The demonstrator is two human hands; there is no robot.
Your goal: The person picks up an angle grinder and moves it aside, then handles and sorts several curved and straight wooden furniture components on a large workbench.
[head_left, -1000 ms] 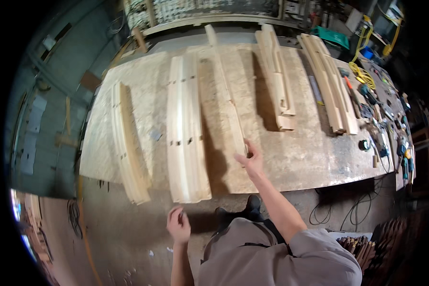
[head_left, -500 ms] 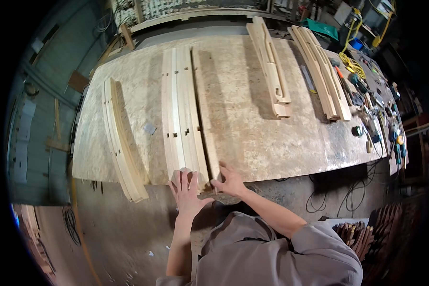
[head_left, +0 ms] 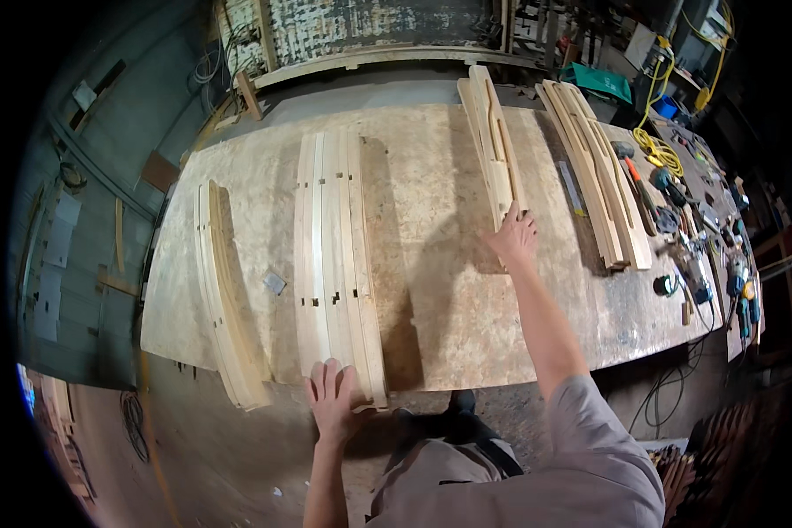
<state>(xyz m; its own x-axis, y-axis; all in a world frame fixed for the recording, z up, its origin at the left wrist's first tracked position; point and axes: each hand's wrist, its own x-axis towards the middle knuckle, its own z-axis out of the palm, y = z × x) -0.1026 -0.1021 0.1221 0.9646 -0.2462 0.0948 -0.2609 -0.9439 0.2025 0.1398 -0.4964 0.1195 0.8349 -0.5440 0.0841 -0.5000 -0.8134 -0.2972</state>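
Observation:
My left hand (head_left: 333, 398) lies flat with fingers spread on the near end of a group of curved pale wooden slats (head_left: 334, 255) that lie side by side on the workbench (head_left: 431, 290). My right hand (head_left: 513, 234) reaches far forward and rests on the near end of another stack of curved slats (head_left: 491, 141) in the middle right of the bench; whether its fingers grip the wood is hard to tell.
A further pile of curved slats (head_left: 224, 282) lies at the bench's left edge, and another (head_left: 598, 180) on the right. Hand tools, a yellow cable (head_left: 656, 145) and power tools (head_left: 713, 255) crowd the right end. A small metal piece (head_left: 275, 282) lies between the left piles.
My right hand has left the near end of the middle slats and reached forward to the right stack. The left hand stays on the middle slats' near end.

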